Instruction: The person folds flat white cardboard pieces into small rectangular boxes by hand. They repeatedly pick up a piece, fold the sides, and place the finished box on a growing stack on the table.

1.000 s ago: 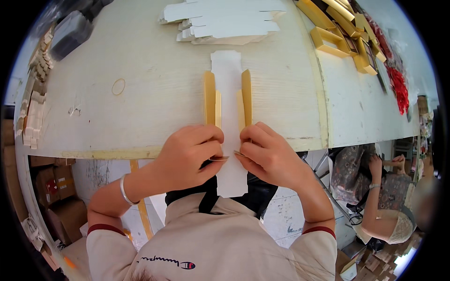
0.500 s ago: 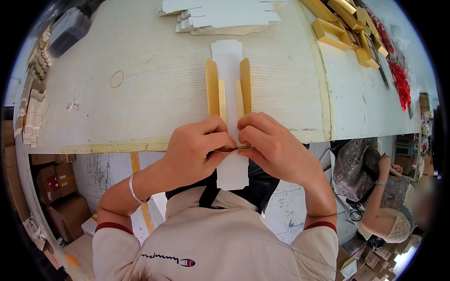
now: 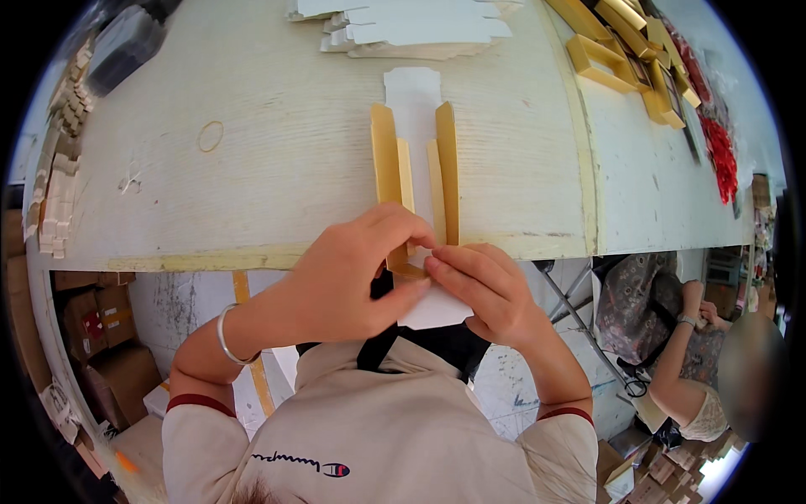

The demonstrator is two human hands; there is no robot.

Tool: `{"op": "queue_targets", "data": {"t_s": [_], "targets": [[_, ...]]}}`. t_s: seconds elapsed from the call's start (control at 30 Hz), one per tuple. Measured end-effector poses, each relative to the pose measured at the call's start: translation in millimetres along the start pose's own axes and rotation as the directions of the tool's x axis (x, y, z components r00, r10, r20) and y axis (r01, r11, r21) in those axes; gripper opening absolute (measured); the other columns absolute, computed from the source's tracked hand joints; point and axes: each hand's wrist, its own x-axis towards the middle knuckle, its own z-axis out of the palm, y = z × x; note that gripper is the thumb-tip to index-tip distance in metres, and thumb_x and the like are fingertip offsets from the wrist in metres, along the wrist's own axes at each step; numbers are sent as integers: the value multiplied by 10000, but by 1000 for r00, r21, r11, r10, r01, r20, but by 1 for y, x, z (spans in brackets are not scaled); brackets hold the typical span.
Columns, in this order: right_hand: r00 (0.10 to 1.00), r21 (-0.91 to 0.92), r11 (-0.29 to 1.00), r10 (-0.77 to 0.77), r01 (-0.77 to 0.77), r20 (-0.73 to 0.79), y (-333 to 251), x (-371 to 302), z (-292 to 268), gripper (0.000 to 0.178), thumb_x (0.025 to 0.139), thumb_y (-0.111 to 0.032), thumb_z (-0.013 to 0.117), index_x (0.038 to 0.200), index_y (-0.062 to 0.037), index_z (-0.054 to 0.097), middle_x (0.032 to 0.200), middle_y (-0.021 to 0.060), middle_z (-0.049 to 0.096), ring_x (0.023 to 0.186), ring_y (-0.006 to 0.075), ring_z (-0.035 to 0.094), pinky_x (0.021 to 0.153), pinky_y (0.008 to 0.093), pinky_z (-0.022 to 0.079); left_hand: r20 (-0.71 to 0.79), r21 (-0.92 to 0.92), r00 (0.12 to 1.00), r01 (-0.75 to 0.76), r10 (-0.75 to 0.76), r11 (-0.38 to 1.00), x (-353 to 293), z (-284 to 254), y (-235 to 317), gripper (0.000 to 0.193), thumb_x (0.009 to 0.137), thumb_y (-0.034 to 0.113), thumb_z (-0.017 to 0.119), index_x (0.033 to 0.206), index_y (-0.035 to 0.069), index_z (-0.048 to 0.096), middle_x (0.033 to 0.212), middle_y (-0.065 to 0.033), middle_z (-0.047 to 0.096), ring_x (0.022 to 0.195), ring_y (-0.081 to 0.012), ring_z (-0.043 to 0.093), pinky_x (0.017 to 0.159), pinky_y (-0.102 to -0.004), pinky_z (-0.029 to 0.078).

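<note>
A partly folded cardboard box [image 3: 383,151] lies lengthwise at the table's front edge. Its two long gold walls stand up, narrow gold flaps inside them, and a white end panel [image 3: 412,86] lies flat at the far end. My left hand [image 3: 348,273] is closed on the near left corner, fingers over the gold wall and thumb below the bent end piece. Beside it, my right hand [image 3: 483,290] has its fingers pressed together on the near end, fingertips meeting the left hand's. The white near flap [image 3: 441,311] hangs past the table edge. Fingers partly hide the near corners.
White flat box blanks [image 3: 420,34] are stacked at the far middle. Gold boxes [image 3: 600,63] pile up at the far right, near red material [image 3: 718,155]. A rubber band [image 3: 210,136] lies at left. Another person's hands [image 3: 705,312] are at the right; cartons [image 3: 117,319] stand below left.
My right hand has moved down and right, off the right wall to the near end. The left hand has shifted slightly, and the near left corner is now folded up.
</note>
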Motion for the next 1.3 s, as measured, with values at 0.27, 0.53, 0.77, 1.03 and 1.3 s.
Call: {"op": "queue_targets", "data": {"t_s": [0.27,0.53,0.77,1.03,1.3], "targets": [[985,151,975,170,-166,-16,-6,6,0,436,590,99,667,1021,44,625,1088,170,609,828,327,607,688,387,507,54,69,977,-210,207,975,-10,4,-8,481,768,259,778,1064,45,465,1210,-208,534,870,-271,582,691,-327,474],[953,190,943,291,-271,-82,-13,7,5,344,713,105,662,1042,25,603,1085,173,627,862,343,623,711,364,520,-199,110,960,-177,196,978,-13,20,-12,142,813,21,696,918,-21,609,1212,-193,527,682,-212,557,621,-287,468],[917,271,918,346,-288,-197,-12,4,16,362,830,81,637,1174,2,559,1048,178,610,818,281,630,709,324,522,-231,84,948,-203,217,976,-11,20,-15,182,841,5,650,1012,-21,592,1073,-131,577,640,-216,570,579,-304,476],[926,164,957,276,-239,-258,-16,13,16,430,825,122,625,1235,28,532,1074,195,563,753,272,617,633,312,517,-398,-130,898,-259,189,957,-8,27,-19,350,895,-34,522,1239,2,467,1116,-149,595,598,-169,565,549,-275,480],[950,-84,952,281,-294,-132,-30,13,14,287,799,28,671,1074,76,606,1057,174,571,726,207,576,600,306,479,-303,396,883,-226,359,890,-21,25,-15,183,828,-2,682,1011,-3,665,1197,-150,508,639,-168,559,531,-267,491]]}}
